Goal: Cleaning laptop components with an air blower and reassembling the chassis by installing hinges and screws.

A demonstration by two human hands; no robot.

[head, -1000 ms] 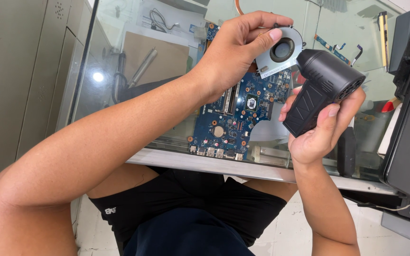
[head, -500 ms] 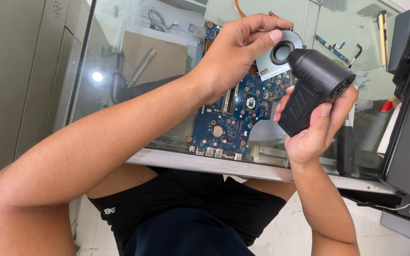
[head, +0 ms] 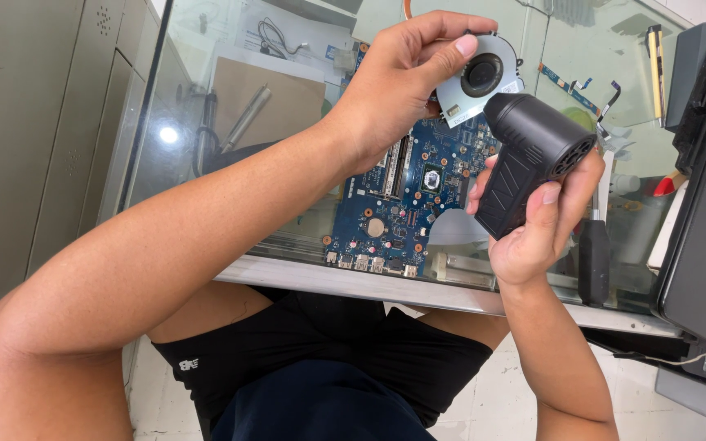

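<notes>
Cleaning looks to be the step in hand: left hand [head: 394, 90] pinches the fan [head: 484, 77] above the board [head: 406, 200], which lies on the glass surface [head: 206, 122]. Right hand [head: 533, 224], grip wrapped tight, holds the blower [head: 533, 159] just right of the board. Next, judging by this, the nozzle needs aiming at the fan.

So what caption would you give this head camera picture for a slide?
Over a glass desk, the left hand holds a cooling fan on a blue laptop motherboard while the right hand aims a black handheld blower.
</notes>
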